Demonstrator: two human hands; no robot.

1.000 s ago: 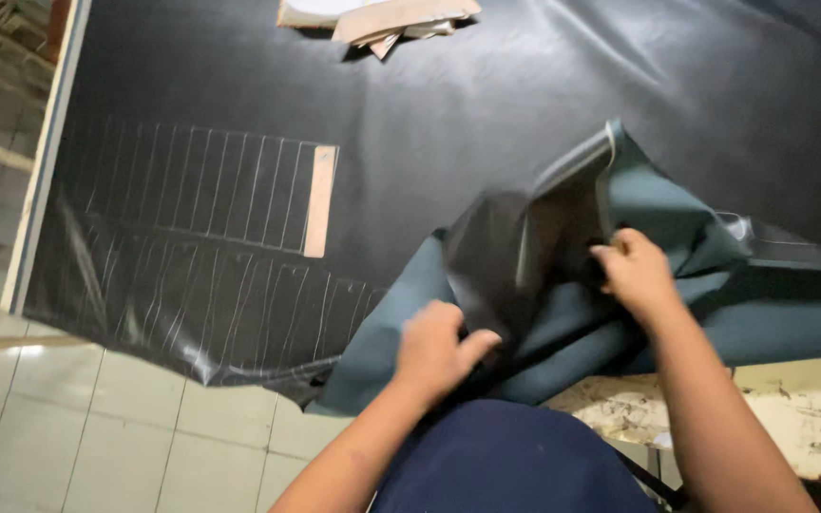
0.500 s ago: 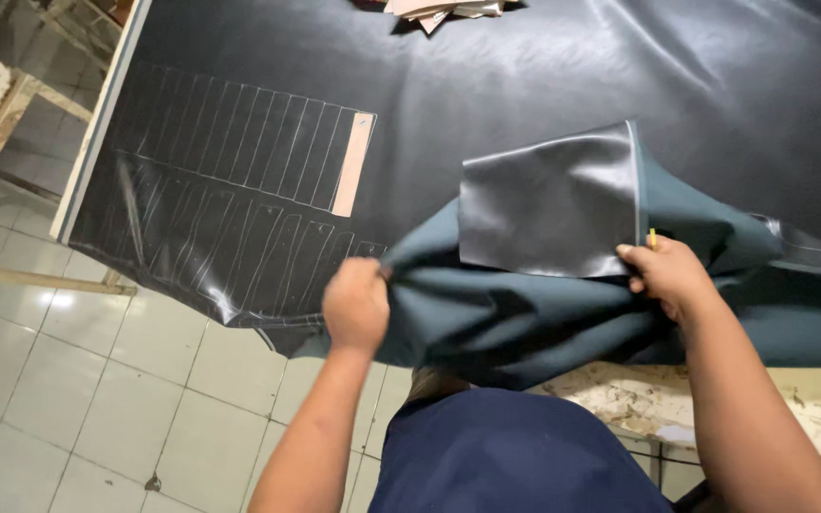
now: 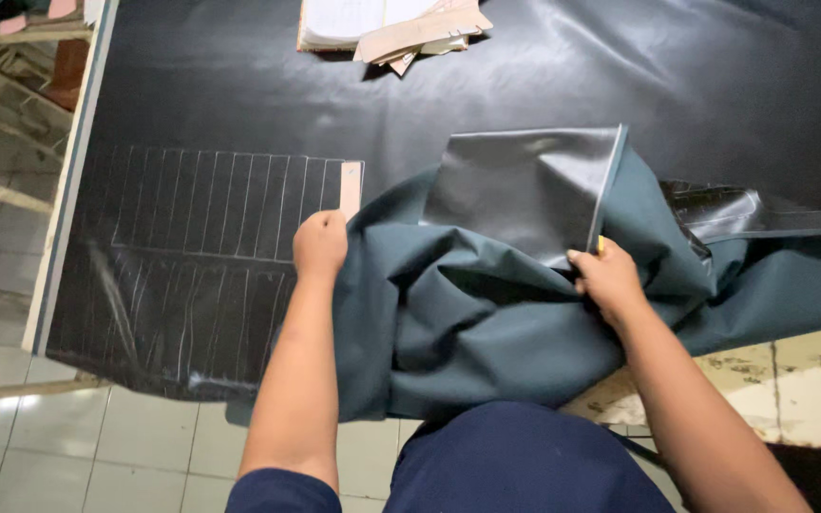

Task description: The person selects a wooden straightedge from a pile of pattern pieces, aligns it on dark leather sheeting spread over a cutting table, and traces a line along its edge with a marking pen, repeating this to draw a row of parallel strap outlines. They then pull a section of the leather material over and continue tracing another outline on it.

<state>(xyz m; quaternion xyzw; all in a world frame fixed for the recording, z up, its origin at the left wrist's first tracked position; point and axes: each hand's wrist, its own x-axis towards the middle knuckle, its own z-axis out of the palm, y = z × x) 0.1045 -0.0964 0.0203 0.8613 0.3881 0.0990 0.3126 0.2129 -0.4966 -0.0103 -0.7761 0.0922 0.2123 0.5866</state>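
A large sheet of black faux leather (image 3: 544,66) covers the table. A piece of it is folded over so that its dull teal backing (image 3: 448,323) faces up, with a black glossy flap (image 3: 525,185) on top. My left hand (image 3: 320,244) is closed on the left edge of the teal fold. My right hand (image 3: 605,277) pinches the lower right corner of the black flap, and something small and yellow shows by its fingers. White chalk lines (image 3: 211,204) mark the black sheet left of the fold, beside a narrow tan strip (image 3: 351,188).
A stack of tan card patterns and paper (image 3: 391,27) lies at the far edge. The worn bare tabletop (image 3: 791,380) shows at the right front. The sheet hangs over the table's left edge above a pale tiled floor (image 3: 78,456). A wooden frame (image 3: 2,57) stands at far left.
The bunched material has been spread out. My left hand moved left and away from me with the teal edge, and the black flap now lies flat. My right hand stayed at the flap's corner.
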